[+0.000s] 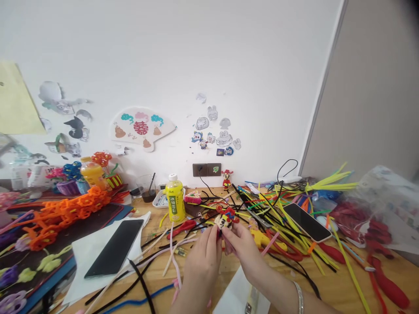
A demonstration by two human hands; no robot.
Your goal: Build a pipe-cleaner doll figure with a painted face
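Observation:
A small fuzzy doll's head point(224, 221), cream-faced with black markings and a red and blue top, is held up over the table. My left hand point(203, 249) pinches it from the left and below. From the other side, the fingers of my right hand point(241, 247) close on it too. What lies between the fingertips is partly hidden. Behind it, near the wall, stands a similar small red-hatted figure point(226, 179). Red-handled scissors or pliers point(182, 227) lie left of the doll, and a yellow glue gun point(262, 239) rests just right of my right hand.
Many loose pipe cleaners point(262, 205) cover the table's back and right. A yellow drink bottle point(176, 198) and a cup of dark liquid point(148, 192) stand behind. Phones lie at left point(115, 247) and right point(307, 221). Orange fuzzy flowers point(72, 213) spread on the left.

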